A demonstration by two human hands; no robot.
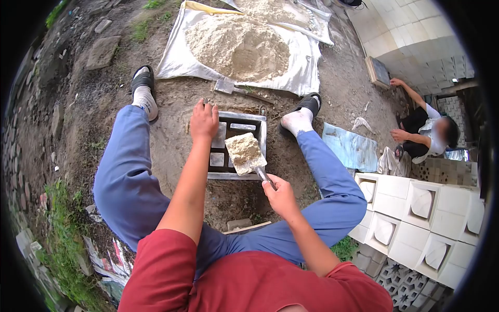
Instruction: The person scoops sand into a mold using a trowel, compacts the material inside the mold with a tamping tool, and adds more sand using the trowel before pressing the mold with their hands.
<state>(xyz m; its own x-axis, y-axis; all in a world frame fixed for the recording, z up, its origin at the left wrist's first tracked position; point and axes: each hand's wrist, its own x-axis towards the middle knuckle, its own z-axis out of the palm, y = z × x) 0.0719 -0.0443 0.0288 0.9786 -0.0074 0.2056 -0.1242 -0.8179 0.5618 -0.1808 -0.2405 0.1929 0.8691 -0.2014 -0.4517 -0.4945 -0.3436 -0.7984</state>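
Observation:
In the head view, my right hand [280,197] is closed round the handle of a square-bladed hand shovel [263,173]. Its blade carries a heap of pale, crumbly mix [244,151] and hangs over the right half of a metal block mould [263,135]. The mould lies on the ground between my feet, with inner plates and openings partly hidden by the blade. My left hand [204,122] has its fingers curled over the mould's far left corner; the fingertips' contact is partly hidden.
Beyond the mould lies a second shovel [224,86] beside a pile of mix [234,47] on white sheeting [174,57]. At right are pale stacked blocks [392,195], a bluish sheet [349,148] and a crouching person [429,127] touching a framed panel [379,73].

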